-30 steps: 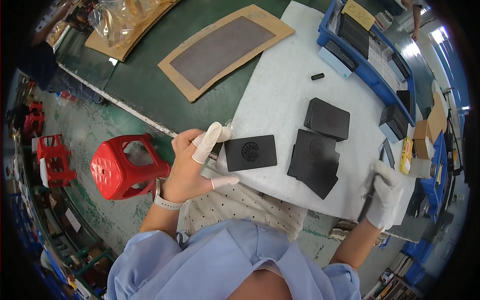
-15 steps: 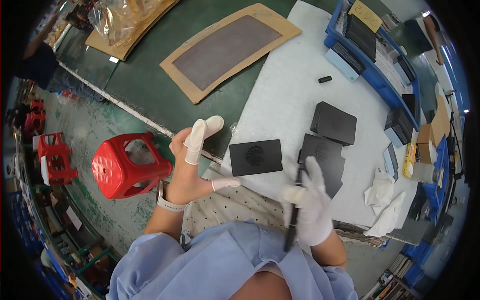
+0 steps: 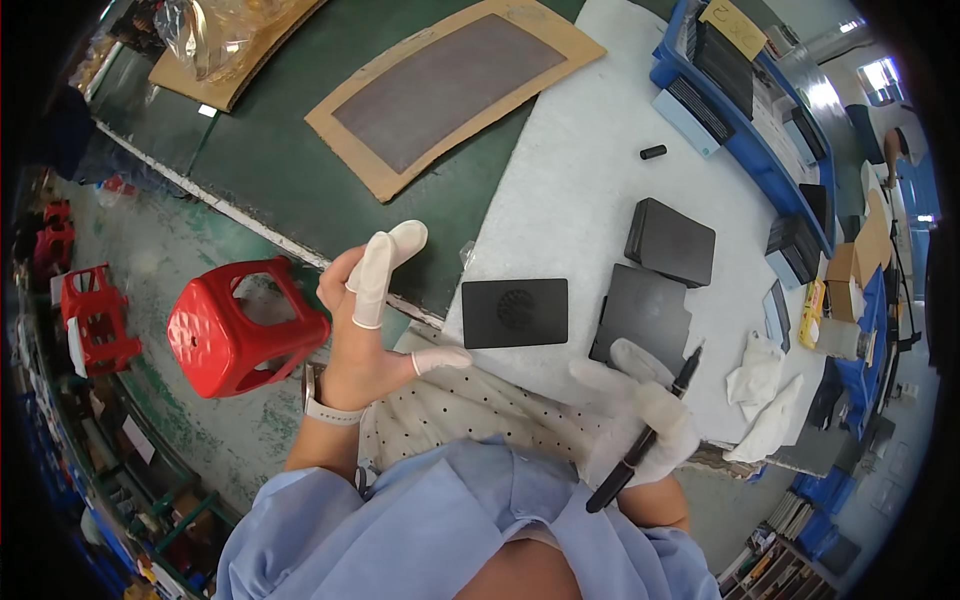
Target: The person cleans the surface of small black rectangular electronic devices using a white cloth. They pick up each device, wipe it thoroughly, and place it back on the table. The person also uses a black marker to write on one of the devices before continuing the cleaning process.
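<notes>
My left hand (image 3: 362, 335), with white finger cots on thumb and fingers, is raised by the table edge, empty and spread. A black rectangular plate (image 3: 515, 330) with a faint round emblem lies flat to its right. My white-gloved right hand (image 3: 650, 425) holds a black marker pen (image 3: 645, 450) slantwise, its uncapped tip pointing up and right; some fingers are blurred. Just beyond that hand lie several overlapping dark plates (image 3: 645, 315), and behind them stands a neat stack of black plates (image 3: 672, 242). A small black pen cap (image 3: 653, 152) rests farther back on the white sheet.
A blue tray (image 3: 745, 130) with dark plates stands at the far right. White cloths (image 3: 757, 375) lie at the right edge. Cardboard (image 3: 330, 115) with a grey pad sits on the green table. A red stool (image 3: 240, 325) stands on the floor at left.
My right hand has moved slightly right and down, away from the overlapping plates, and the pen has tilted to the right. My left hand stays spread in nearly the same place.
</notes>
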`<state>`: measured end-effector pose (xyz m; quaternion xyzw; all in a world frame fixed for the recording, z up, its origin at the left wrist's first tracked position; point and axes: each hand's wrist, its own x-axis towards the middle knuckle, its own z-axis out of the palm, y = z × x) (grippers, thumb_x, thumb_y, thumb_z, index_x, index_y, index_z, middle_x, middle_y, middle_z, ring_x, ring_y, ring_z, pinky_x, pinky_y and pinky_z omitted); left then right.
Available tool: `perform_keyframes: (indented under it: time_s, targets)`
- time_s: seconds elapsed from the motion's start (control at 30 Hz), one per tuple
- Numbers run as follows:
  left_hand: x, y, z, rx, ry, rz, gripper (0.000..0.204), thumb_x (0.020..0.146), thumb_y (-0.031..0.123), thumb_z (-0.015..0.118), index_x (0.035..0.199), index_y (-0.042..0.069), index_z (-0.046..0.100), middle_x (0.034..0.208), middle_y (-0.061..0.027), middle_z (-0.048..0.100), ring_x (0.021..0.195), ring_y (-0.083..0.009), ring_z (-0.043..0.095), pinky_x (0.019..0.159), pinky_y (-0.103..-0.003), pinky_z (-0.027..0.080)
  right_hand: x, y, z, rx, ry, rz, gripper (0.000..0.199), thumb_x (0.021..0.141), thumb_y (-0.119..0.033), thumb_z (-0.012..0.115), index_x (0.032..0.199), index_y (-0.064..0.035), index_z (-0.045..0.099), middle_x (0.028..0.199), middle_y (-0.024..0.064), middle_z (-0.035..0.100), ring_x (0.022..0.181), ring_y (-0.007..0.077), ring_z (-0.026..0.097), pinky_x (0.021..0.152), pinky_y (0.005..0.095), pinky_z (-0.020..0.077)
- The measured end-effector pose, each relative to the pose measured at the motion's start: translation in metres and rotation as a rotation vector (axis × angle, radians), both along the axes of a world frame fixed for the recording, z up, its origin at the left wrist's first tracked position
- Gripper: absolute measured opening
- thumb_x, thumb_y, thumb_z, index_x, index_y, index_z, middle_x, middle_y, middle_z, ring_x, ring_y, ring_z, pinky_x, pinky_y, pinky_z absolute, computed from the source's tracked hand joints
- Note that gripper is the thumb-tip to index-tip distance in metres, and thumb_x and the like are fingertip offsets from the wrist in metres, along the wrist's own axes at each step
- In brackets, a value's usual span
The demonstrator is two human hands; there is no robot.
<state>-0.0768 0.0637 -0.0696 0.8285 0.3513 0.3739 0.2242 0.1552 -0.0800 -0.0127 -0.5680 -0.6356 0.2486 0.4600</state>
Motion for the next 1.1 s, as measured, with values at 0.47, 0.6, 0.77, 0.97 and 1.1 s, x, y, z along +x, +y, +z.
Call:
perform_keyframes:
  time_s: [0.47, 0.6, 0.77, 0.97, 1.1]
  targets:
    - [0.002, 0.002, 0.005, 0.047, 0.027, 0.023, 0.123, 0.051, 0.049, 0.088, 0.149, 0.002, 0.029, 0.134, -0.0105, 0.058, 0.122, -0.0280, 0.042, 0.100, -0.041, 0.030, -0.041, 0.049, -0.013, -0.197, -0.305, -0.041, 0.041, 0.080, 0.001, 0.060, 0.120, -0.0060, 0.053, 0.131, 0.0312, 0.050, 0.115, 0.0439, 0.056, 0.088, 0.0463, 0.0536]
    - [0.001, 0.002, 0.004, 0.041, 0.044, 0.036, 0.123, 0.050, 0.049, 0.088, 0.148, 0.003, 0.030, 0.133, -0.0092, 0.058, 0.121, -0.0278, 0.042, 0.098, -0.042, 0.030, -0.055, 0.061, -0.018, -0.204, -0.265, -0.007, 0.042, 0.080, 0.000, 0.058, 0.121, -0.0057, 0.051, 0.126, 0.0285, 0.054, 0.108, 0.0452, 0.057, 0.087, 0.0457, 0.0525]
    - [0.002, 0.004, -0.001, 0.008, -0.007, 0.031, 0.124, 0.048, 0.052, 0.088, 0.148, 0.003, 0.031, 0.133, -0.0085, 0.057, 0.121, -0.0287, 0.043, 0.098, -0.043, 0.030, -0.047, 0.062, -0.030, 0.084, 0.180, 0.094, 0.036, 0.086, -0.007, 0.060, 0.121, -0.0042, 0.053, 0.114, 0.0204, 0.063, 0.101, 0.0378, 0.064, 0.088, 0.0450, 0.0512]
    - [-0.002, 0.004, -0.003, 0.013, 0.007, 0.003, 0.123, 0.049, 0.054, 0.087, 0.148, 0.006, 0.033, 0.133, -0.0080, 0.055, 0.121, -0.0299, 0.043, 0.099, -0.044, 0.030, -0.052, 0.069, -0.007, 0.272, 0.881, -0.374, 0.028, 0.093, -0.017, 0.057, 0.114, 0.0002, 0.058, 0.100, 0.0165, 0.068, 0.096, 0.0257, 0.067, 0.080, 0.0311, 0.0511]
    - [-0.001, 0.004, 0.004, 0.000, 0.093, -0.006, 0.127, 0.054, 0.055, 0.085, 0.150, 0.000, 0.023, 0.136, -0.0152, 0.054, 0.132, -0.0282, 0.037, 0.107, -0.041, 0.029, -0.048, 0.062, -0.028, -0.265, 0.466, -0.150, 0.028, 0.085, -0.002, 0.062, 0.112, -0.0019, 0.057, 0.086, 0.0115, 0.061, 0.075, 0.0217, 0.060, 0.068, 0.0303, 0.0464]
